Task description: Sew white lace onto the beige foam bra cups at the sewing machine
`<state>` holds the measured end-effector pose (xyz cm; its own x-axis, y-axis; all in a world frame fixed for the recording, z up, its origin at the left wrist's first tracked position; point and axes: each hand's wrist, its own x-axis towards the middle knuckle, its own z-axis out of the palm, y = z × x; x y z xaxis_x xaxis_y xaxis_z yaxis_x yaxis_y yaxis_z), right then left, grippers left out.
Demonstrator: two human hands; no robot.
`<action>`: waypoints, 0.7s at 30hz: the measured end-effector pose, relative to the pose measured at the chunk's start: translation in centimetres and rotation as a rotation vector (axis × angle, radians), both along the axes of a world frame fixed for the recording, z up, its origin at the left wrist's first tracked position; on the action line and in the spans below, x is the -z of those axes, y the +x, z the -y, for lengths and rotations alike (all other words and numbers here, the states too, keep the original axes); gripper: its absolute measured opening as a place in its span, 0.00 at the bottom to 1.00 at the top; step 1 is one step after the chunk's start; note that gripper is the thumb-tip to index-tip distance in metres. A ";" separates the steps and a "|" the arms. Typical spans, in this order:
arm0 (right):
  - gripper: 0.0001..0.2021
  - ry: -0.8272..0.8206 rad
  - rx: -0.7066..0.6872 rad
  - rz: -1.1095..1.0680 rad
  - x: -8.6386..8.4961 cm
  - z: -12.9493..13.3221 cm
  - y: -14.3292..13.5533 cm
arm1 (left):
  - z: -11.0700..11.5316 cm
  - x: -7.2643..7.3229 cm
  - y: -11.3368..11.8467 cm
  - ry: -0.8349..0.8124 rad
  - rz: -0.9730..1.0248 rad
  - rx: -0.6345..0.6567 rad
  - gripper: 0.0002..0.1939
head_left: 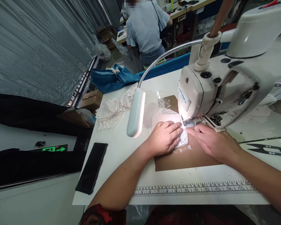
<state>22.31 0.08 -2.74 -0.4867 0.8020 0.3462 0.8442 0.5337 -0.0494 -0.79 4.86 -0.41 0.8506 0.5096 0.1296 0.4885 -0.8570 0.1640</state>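
Cloth [184, 139] lies under my left hand [166, 137], which presses flat, fingers extended, gripping nothing visible. My right hand [212, 140] reaches in opposite, index finger straight at the cloth's edge; I cannot tell whether it pinches. Beyond both hands stands the sewing machine [192, 93]. I judge the step as guiding cloth; the next move calls for even pressure.
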 end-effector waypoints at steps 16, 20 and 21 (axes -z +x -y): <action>0.19 -0.202 -0.388 -0.144 0.2 0.8 1.4 | 0.2 0.6 -0.8 -0.049 0.024 0.120 0.16; 0.18 -0.216 -0.394 -0.158 0.2 0.9 1.4 | 0.2 0.6 -0.8 -0.060 -0.005 0.129 0.17; 0.17 -0.222 -0.392 -0.158 0.2 0.9 1.4 | 0.2 0.6 -0.8 -0.058 -0.011 0.133 0.17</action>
